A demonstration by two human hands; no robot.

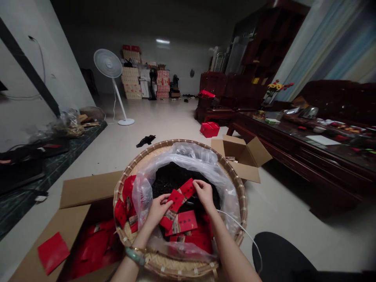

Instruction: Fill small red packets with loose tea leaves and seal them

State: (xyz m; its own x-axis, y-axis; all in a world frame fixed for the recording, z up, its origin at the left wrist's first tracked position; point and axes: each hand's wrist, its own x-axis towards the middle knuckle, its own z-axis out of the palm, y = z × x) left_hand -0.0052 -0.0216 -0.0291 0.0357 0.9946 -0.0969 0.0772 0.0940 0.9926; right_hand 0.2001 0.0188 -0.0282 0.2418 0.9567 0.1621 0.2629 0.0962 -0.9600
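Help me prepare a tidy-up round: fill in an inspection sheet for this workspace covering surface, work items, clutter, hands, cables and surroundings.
Surface: round woven tray, holding an open clear plastic bag.
Work items: red packets in and beside the bag; dark contents, too dim to identify.
Clutter: open cardboard box of red packets, left; black item on the floor.
Hands: left hand and right hand each grip a red packet.
Cables: white cord over the tray's right side.
Surroundings: standing fan; wooden table, right.
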